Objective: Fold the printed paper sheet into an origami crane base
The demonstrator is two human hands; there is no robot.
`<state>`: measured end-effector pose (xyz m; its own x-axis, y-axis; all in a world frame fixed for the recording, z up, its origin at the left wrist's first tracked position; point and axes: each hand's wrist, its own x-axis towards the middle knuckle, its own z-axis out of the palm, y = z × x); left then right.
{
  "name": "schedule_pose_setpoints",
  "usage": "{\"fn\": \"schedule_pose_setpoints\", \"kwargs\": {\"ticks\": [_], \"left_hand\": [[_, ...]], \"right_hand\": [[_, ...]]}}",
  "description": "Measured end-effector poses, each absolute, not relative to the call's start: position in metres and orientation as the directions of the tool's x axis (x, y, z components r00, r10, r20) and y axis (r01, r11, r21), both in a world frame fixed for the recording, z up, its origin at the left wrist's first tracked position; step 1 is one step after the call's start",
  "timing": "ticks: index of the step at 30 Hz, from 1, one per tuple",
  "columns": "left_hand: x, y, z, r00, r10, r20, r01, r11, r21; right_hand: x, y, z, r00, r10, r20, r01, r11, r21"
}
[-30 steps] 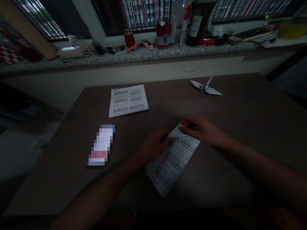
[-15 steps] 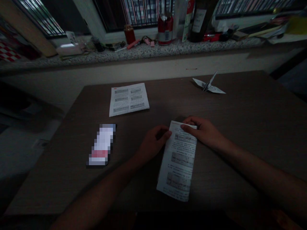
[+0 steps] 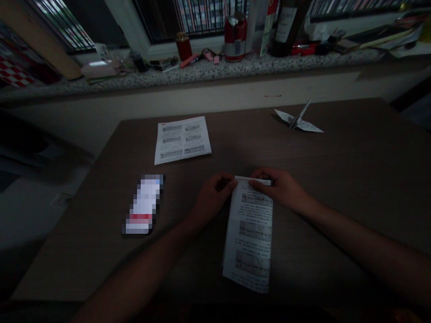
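While the left hand and right hand pinch its far short edge in their fingers, the folded paper lies over the tabletop, long axis stretching nearward from them; both hands (neither plainly nearer) sit at that end.

Held paper: printed text, illegible.
Rear sheet: two printed columns, illegible.
Bottle label: too small to read.
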<state>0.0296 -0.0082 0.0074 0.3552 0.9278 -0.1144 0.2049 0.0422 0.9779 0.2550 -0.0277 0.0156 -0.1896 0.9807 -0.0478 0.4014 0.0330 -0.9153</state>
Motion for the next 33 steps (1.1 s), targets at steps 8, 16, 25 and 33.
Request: {"fn": "schedule_pose_setpoints", "kwargs": {"ticks": [8, 16, 25, 33], "left_hand": [[0.03, -0.011, 0.011, 0.332, 0.93, -0.157, 0.195, 0.095, 0.976], [0.03, -0.013, 0.014, 0.287, 0.945, -0.16, 0.152, 0.12, 0.981], [0.028, -0.013, 0.009, 0.229, 0.962, -0.147, 0.082, 0.131, 0.988], [0.028, -0.014, 0.006, 0.245, 0.951, -0.187, -0.007, 0.195, 0.981]], "right_hand": [[0.253, -0.027, 0.016, -0.178, 0.983, -0.051, 0.416, 0.028, -0.909], [0.253, -0.032, 0.016, -0.097, 0.992, -0.082, 0.314, -0.048, -0.948], [0.262, -0.044, 0.007, -0.118, 0.958, -0.261, 0.032, -0.259, -0.965], [0.258, -0.044, 0.022, -0.096, 0.985, -0.146, 0.119, -0.135, -0.984]]}}
